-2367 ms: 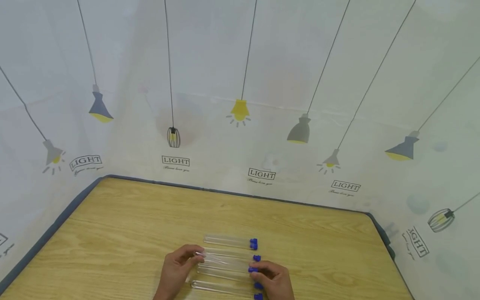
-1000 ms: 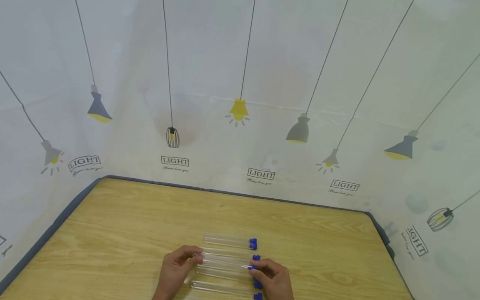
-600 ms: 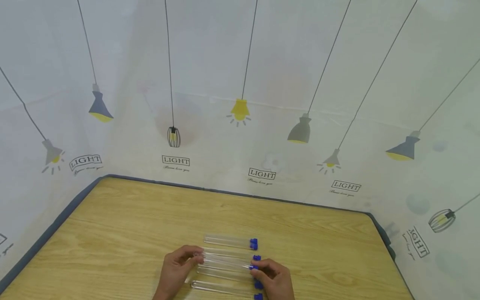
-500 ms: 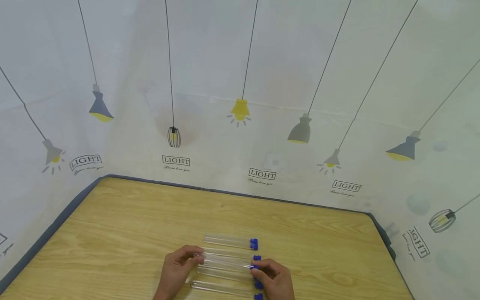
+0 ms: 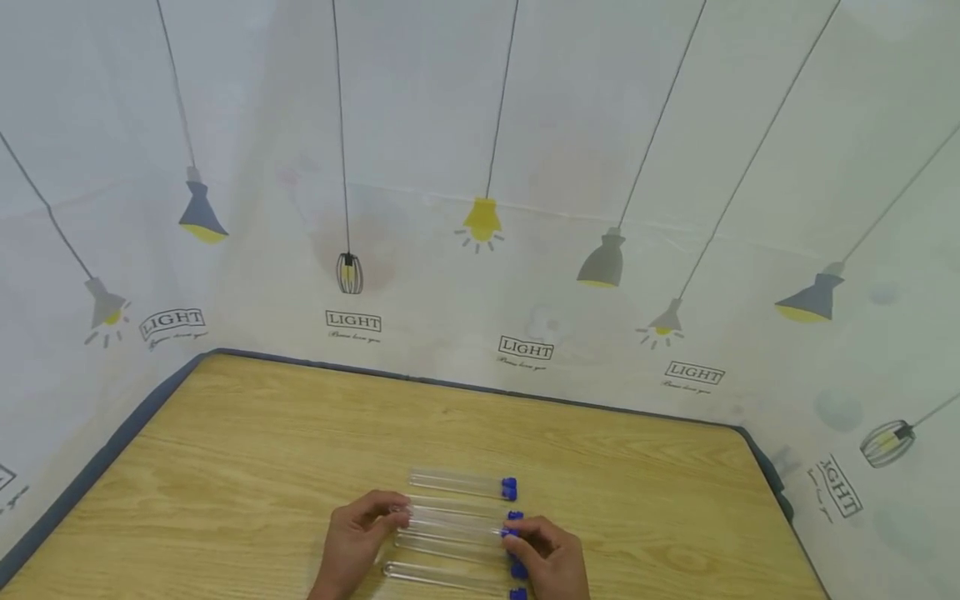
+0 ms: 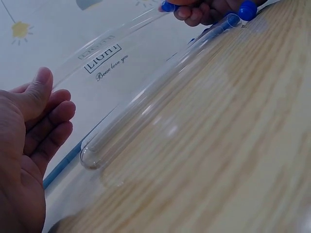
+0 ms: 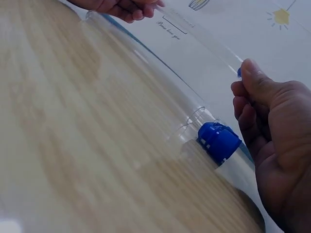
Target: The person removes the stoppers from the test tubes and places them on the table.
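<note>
on my head feed, the left hand (image 5: pixel 358 537) pinches one end of a clear held tube (image 5: pixel 457 523) between thumb and fingers, and the right hand (image 5: pixel 551 554) pinches the other end at its blue cap (image 5: pixel 511 532), so the 2 hands sit well apart with the tube stretched between them over the table (image 5: pixel 262 450). more clear tubes (image 5: pixel 446 575) lie side by side on the wood-grain top, roughly parallel, their blue ends all toward the right; some overlap behind the held one, so i cannot count them surely. at the far side of the group i see 2 blue ends close together. a pale wall covering (image 5: pixel 442 108) rises beyond, printed with hanging lamps (image 5: pixel 482 218) and the word "light". on my left wrist feed, the held tube slants up from the left thumb to the right hand, raised off the table, and below it a lying tube (image 6: pixel 146 104) shows its rounded end near me. on my right wrist feed, the right thumb and fingers close on the capped end, only a sliver of blue showing, while a big blue lying cap (image 7: pixel 218 142) rests just below the hand.
</note>
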A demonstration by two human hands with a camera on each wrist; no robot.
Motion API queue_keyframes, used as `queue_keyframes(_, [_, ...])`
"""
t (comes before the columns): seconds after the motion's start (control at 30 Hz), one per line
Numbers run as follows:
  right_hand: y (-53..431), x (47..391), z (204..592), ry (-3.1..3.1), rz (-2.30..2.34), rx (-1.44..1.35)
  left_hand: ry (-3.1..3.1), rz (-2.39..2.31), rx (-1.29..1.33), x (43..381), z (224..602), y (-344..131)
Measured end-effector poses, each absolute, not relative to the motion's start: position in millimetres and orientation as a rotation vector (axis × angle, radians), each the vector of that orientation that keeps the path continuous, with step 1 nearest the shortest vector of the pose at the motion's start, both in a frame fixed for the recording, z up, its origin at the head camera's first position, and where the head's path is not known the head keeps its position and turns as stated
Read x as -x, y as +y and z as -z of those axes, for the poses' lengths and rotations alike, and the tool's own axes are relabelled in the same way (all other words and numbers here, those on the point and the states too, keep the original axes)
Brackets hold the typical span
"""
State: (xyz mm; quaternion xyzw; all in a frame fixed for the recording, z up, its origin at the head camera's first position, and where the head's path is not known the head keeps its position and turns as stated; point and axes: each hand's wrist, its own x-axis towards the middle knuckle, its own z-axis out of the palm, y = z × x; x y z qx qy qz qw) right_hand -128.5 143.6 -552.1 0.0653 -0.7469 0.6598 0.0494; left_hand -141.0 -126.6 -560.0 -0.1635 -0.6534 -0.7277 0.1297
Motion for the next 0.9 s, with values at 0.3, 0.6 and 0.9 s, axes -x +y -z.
queue_keyframes(0.3, [149.4,129.9,550.7,-2.244,-1.863,-0.083,-1.812,2.081,0.321,144.4,558.1,-127.6])
queue_keyframes(0.6, [161.3,138.0,563.8,-2.13,-1.81,0.1,-1.829,2.054,0.117,143.8,549.6,-135.5])
queue_keyframes(0.9, [160.2,141.8,566.7,-2.283,-1.628,0.211,-1.909,2.071,-0.04,148.3,558.0,-132.5])
